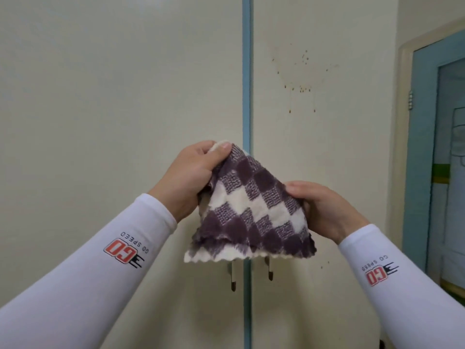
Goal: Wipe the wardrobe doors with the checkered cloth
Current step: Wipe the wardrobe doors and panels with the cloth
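A purple-and-white checkered cloth (249, 210) hangs in front of two cream wardrobe doors. My left hand (191, 172) pinches its top corner between thumb and fingers. My right hand (324, 207) grips the cloth's right edge lower down. The left door (113, 96) fills the left half of the view. On the right door (327, 152) there are brown specks and drip marks (302, 81) in its upper part. A blue strip (247, 71) runs down between the doors. The cloth partly hides two door handles (251, 273).
A blue-framed door with a glass pane (437, 152) stands to the right of the wardrobe. Both of my forearms wear white sleeves with a red logo.
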`<state>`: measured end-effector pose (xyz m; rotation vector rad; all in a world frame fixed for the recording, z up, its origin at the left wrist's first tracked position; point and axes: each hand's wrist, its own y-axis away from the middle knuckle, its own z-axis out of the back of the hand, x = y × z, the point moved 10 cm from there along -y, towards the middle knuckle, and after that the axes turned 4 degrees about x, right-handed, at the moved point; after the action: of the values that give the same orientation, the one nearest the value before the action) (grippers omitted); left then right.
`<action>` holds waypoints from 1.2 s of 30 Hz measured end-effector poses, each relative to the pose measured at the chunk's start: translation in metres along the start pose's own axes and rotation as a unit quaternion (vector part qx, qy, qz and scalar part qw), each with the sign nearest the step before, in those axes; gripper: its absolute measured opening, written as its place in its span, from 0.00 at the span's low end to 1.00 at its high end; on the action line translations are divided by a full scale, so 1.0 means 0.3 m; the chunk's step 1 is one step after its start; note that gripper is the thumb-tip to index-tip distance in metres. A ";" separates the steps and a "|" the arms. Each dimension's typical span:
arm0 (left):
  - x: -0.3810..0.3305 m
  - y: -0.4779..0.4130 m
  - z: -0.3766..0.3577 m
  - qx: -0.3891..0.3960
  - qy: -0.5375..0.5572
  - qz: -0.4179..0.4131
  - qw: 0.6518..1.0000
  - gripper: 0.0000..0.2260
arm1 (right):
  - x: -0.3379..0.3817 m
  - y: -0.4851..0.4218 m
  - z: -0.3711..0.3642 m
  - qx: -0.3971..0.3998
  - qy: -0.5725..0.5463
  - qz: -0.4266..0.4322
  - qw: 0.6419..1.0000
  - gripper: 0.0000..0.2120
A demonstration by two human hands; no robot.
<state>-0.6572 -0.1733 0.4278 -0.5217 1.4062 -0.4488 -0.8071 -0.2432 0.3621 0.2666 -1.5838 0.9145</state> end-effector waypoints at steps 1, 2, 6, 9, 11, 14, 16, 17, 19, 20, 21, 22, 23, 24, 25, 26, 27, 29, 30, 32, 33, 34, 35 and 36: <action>0.002 -0.010 -0.002 0.006 -0.016 -0.002 1.000 0.09 | -0.007 -0.012 0.018 0.028 0.024 -0.002 0.999 0.21; 0.006 -0.021 -0.008 0.013 -0.031 -0.005 0.999 0.09 | -0.015 -0.018 0.045 0.034 0.051 -0.012 0.998 0.23; 0.034 -0.057 -0.061 0.033 -0.071 -0.003 0.997 0.10 | -0.019 -0.036 0.113 0.075 0.202 -0.055 0.975 0.11; 0.042 -0.088 -0.124 0.027 -0.088 -0.010 0.996 0.10 | -0.008 -0.036 0.167 0.116 0.262 -0.069 0.956 0.10; 0.028 -0.104 -0.142 0.010 -0.090 -0.016 0.996 0.10 | 0.013 -0.037 0.200 0.133 0.216 -0.032 0.967 0.18; 0.016 -0.127 -0.174 -0.014 -0.110 -0.019 0.994 0.07 | 0.030 -0.041 0.273 0.167 0.068 0.016 0.983 0.29; 0.025 -0.142 -0.202 -0.044 -0.123 -0.012 0.991 0.07 | 0.029 -0.041 0.330 0.205 0.024 0.035 0.978 0.30; 0.032 -0.146 -0.210 -0.055 -0.131 -0.003 0.990 0.07 | 0.022 -0.042 0.349 0.219 0.017 0.034 0.975 0.32; 0.050 -0.152 -0.229 -0.075 -0.160 0.020 0.984 0.10 | -0.004 -0.033 0.392 0.265 0.020 0.017 0.964 0.33; 0.058 -0.151 -0.235 -0.083 -0.177 0.033 0.980 0.11 | -0.009 -0.030 0.416 0.282 0.036 0.010 0.959 0.31; 0.067 -0.144 -0.236 -0.085 -0.191 0.048 0.977 0.13 | -0.013 -0.032 0.445 0.280 0.058 0.005 0.958 0.28; 0.078 -0.142 -0.240 -0.087 -0.208 0.059 0.973 0.14 | -0.012 -0.039 0.487 0.277 0.079 -0.001 0.958 0.25; 0.088 -0.142 -0.245 -0.086 -0.225 0.071 0.968 0.13 | -0.006 -0.040 0.526 0.279 0.096 -0.006 0.956 0.23; 0.097 -0.145 -0.250 -0.084 -0.244 0.083 0.962 0.12 | 0.006 -0.042 0.560 0.280 0.108 -0.013 0.954 0.22; 0.102 -0.147 -0.253 -0.084 -0.260 0.093 0.958 0.10 | 0.023 -0.043 0.589 0.278 0.123 -0.013 0.953 0.21; 0.102 -0.150 -0.251 -0.086 -0.274 0.099 0.953 0.07 | 0.046 -0.047 0.616 0.263 0.142 -0.009 0.954 0.19; 0.100 -0.157 -0.252 -0.085 -0.287 0.105 0.948 0.06 | 0.074 -0.054 0.647 0.238 0.166 0.004 0.957 0.16; 0.097 -0.169 -0.250 -0.071 -0.315 0.114 0.940 0.06 | 0.147 -0.068 0.693 0.177 0.236 0.055 0.954 0.13; 0.091 -0.175 -0.250 -0.064 -0.330 0.115 0.935 0.06 | 0.187 -0.073 0.704 0.156 0.275 0.092 0.944 0.15; 0.067 -0.190 -0.249 -0.063 -0.378 0.104 0.918 0.04 | 0.267 -0.085 0.721 0.103 0.356 0.176 0.912 0.17; 0.044 -0.202 -0.244 -0.075 -0.429 0.086 0.896 0.04 | 0.307 -0.089 0.727 0.067 0.401 0.220 0.887 0.16; 0.013 -0.218 -0.238 -0.098 -0.495 0.056 0.862 0.05 | 0.343 -0.092 0.731 0.031 0.446 0.264 0.855 0.17; -0.025 -0.229 -0.235 -0.129 -0.560 0.019 0.818 0.06 | 0.369 -0.092 0.722 0.002 0.490 0.308 0.815 0.18; -0.058 -0.233 -0.241 -0.158 -0.612 -0.022 0.775 0.07 | 0.386 -0.087 0.699 -0.017 0.529 0.350 0.773 0.18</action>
<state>-0.7303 -0.2250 0.4768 -0.8951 0.1730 0.1486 -0.9729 -0.3658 0.4864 -0.8265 -0.5733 1.2640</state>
